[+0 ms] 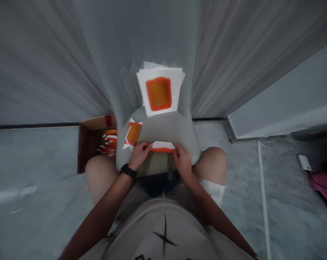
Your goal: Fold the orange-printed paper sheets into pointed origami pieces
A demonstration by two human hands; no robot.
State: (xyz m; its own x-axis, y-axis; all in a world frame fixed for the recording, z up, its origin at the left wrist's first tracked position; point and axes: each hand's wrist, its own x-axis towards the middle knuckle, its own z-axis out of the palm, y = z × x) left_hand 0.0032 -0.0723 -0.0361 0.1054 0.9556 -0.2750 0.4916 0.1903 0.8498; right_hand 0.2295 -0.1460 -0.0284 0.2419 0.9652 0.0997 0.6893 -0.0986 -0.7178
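One white-and-orange folded paper (pixel 162 147) spans the gap between the left hand (pixel 139 155) and the right hand (pixel 183 160), over the front of the chair seat (pixel 163 130). Each hand pinches one end between thumb and fingers. Just beyond the left hand lies another folded piece (pixel 133 133); farther off, a stack of sheets (pixel 159 94) leans against the backrest (pixel 142 32), well apart from both hands.
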